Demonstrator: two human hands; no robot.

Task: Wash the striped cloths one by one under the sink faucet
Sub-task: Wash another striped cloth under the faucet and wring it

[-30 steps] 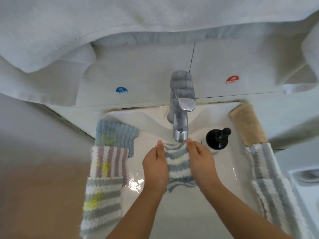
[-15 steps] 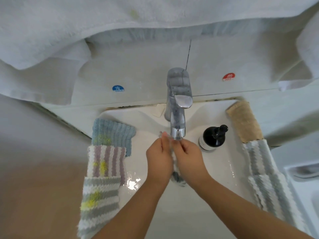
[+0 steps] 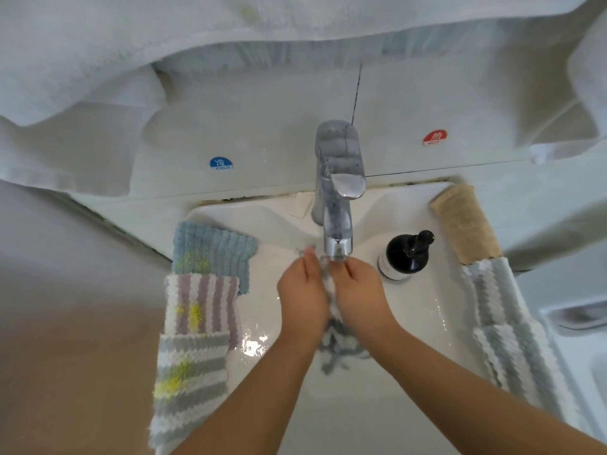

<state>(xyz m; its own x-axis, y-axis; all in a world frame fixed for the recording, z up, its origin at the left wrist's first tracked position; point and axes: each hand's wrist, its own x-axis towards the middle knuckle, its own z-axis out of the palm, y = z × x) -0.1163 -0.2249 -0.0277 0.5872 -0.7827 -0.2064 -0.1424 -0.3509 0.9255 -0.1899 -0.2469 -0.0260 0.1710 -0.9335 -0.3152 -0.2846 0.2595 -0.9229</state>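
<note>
Both hands, left (image 3: 303,298) and right (image 3: 358,298), grip the bunched grey-and-white striped cloth (image 3: 336,343) beneath the chrome faucet (image 3: 338,192), likely to scrub it. Stained striped cloths (image 3: 193,339) wait on the white sink's left rim (image 3: 249,353).

Striped cloth (image 3: 331,336), spread flat between the hands a second ago, now bunched into a narrow wad under the faucet spout (image 3: 338,247). Left hand (image 3: 303,297) and right hand (image 3: 356,295) drawn together from well apart to nearly touching, pressing the cloth between them. Only the cloth's top tip and its crumpled near end showing.
</note>
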